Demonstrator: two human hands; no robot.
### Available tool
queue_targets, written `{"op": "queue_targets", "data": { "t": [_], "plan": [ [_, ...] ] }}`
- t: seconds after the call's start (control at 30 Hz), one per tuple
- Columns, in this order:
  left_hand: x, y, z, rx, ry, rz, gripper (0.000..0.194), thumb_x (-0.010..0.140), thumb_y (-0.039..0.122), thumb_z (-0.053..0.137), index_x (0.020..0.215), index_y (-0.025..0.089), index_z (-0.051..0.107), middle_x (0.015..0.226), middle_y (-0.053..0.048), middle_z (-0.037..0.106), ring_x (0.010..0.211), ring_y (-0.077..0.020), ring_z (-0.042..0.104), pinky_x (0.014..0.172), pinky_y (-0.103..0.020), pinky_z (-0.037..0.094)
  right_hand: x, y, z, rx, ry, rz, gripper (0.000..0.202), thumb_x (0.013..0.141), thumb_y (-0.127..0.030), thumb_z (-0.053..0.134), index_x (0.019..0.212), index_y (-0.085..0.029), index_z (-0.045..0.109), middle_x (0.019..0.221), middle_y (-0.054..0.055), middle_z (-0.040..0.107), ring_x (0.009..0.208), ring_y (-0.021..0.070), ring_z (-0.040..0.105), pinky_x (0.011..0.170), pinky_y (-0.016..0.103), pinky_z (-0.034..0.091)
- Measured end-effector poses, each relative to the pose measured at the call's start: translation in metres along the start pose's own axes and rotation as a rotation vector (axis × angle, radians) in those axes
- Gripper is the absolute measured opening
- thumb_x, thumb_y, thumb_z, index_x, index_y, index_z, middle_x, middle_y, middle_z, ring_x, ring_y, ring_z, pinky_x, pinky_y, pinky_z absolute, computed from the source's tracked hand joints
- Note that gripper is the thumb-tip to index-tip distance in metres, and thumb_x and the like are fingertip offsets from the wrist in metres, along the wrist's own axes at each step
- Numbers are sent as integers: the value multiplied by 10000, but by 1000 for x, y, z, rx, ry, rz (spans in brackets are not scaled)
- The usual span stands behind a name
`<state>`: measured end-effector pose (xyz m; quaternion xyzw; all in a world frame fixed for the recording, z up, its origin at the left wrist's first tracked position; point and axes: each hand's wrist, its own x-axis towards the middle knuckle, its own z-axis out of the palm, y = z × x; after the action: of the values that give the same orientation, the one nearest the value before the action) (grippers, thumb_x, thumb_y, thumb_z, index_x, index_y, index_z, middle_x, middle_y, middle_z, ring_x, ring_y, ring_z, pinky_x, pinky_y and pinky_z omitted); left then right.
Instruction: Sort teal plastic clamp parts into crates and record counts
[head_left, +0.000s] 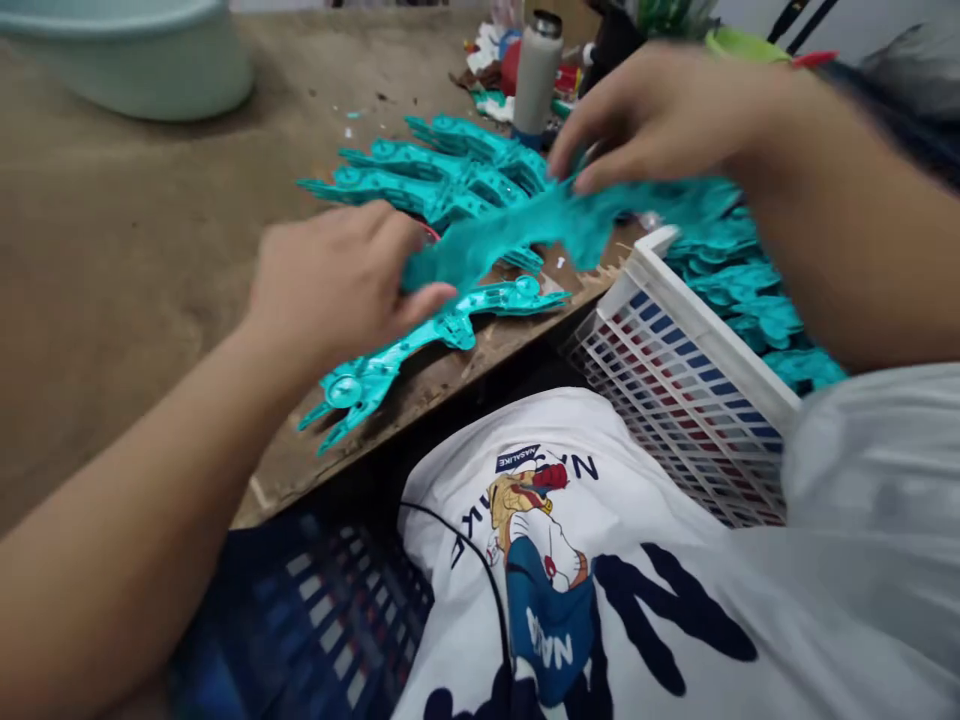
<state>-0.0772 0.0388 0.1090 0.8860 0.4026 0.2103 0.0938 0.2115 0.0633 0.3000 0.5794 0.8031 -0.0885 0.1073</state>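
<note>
A long teal plastic part (pixel 495 237), smeared by motion, is stretched between my two hands above the table. My left hand (pixel 337 275) is closed around its near left end, thumb beneath. Farther right, my right hand (pixel 645 125) pinches it between thumb and fingers. Below the held part, another teal moulded piece (pixel 450 328) lies along the table edge, with forked ends and a round disc. Several like teal pieces (pixel 442 175) lie side by side just behind. To the right, a white plastic basket (pixel 690 370) holds a heap of teal pieces (pixel 757 285), partly hidden by my right arm.
The brown table (pixel 135 260) carries a pale green basin (pixel 150 60) at back left. A grey bottle (pixel 537 75) stands at the back, beside a clutter of coloured scraps (pixel 491 60). A dark blue crate (pixel 337 610) sits below the table edge at lower left.
</note>
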Motion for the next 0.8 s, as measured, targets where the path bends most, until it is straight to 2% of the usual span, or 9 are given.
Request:
{"op": "queue_targets", "data": {
  "t": [0.07, 0.1, 0.2, 0.3, 0.4, 0.53, 0.6, 0.73, 0.8],
  "plan": [
    [3, 2, 16, -30, -125, 4, 796, 983, 744, 477, 1424, 82, 511, 1364, -155, 594, 1316, -401, 594, 1102, -538, 463, 48, -29, 36, 17, -256, -204, 403, 954, -267, 616, 1264, -41, 738, 1153, -30, 755, 1018, 64, 653, 934, 179, 464],
    [5, 0, 27, -40, -191, -28, 844, 943, 756, 550, 1441, 77, 492, 1375, -179, 592, 1301, -414, 604, 1100, -540, 466, 69, -39, 58, 47, -346, -285, 436, 906, -204, 708, 1324, -80, 717, 1187, -11, 762, 1012, 62, 649, 922, 178, 478],
    [7, -14, 59, -45, -404, -136, 946, 867, 770, 638, 1474, 63, 479, 1351, -227, 622, 1268, -456, 626, 1093, -581, 459, 116, -51, 121, 167, -446, -390, 513, 896, -142, 756, 1402, -139, 668, 1246, 50, 754, 1018, 115, 675, 903, 228, 540],
    [10, -31, 80, -32, -587, -156, 775, 885, 678, 663, 1383, 87, 606, 1215, -203, 704, 1178, -434, 683, 1044, -554, 499, 130, -42, 155, 184, -440, -386, 510, 914, -236, 750, 1407, -153, 648, 1289, 84, 726, 1100, 181, 676, 977, 301, 547],
    [13, -40, 87, -45, -621, -165, 583, 893, 536, 707, 1310, 129, 681, 1167, -194, 735, 1129, -413, 707, 994, -505, 534, 122, -22, 161, 136, -392, -354, 717, 891, -353, 787, 1533, -166, 528, 1435, 132, 642, 1250, 240, 628, 1069, 373, 522],
    [16, -42, 88, -105, -574, -186, 595, 849, 445, 772, 1359, 159, 665, 1241, -211, 733, 1188, -430, 684, 980, -477, 545, 97, 0, 163, -73, -389, -281, 1084, 818, -444, 854, 1688, -182, 264, 1580, 178, 513, 1383, 314, 545, 1119, 443, 483],
    [18, -41, 88, -123, -580, -201, 594, 837, 428, 781, 1358, 168, 663, 1243, -211, 738, 1170, -422, 691, 966, -460, 547, 87, 3, 166, -188, -374, -206, 1027, 853, -413, 819, 1684, -165, 269, 1539, 195, 546, 1344, 329, 573, 1079, 439, 491],
    [21, -39, 84, -49, -612, -190, 564, 870, 385, 702, 1381, 159, 629, 1199, -224, 746, 1085, -421, 721, 912, -471, 562, 79, -7, 168, -286, -335, -145, 681, 929, -342, 710, 1555, -192, 489, 1420, 151, 633, 1269, 311, 612, 1017, 389, 477],
    [23, -38, 81, -5, -625, -176, 528, 887, 381, 656, 1360, 146, 633, 1182, -233, 747, 1074, -427, 723, 899, -479, 566, 78, -11, 167, -297, -327, -156, 604, 930, -344, 693, 1496, -196, 543, 1371, 136, 652, 1231, 304, 622, 985, 376, 472]
  ]
}}
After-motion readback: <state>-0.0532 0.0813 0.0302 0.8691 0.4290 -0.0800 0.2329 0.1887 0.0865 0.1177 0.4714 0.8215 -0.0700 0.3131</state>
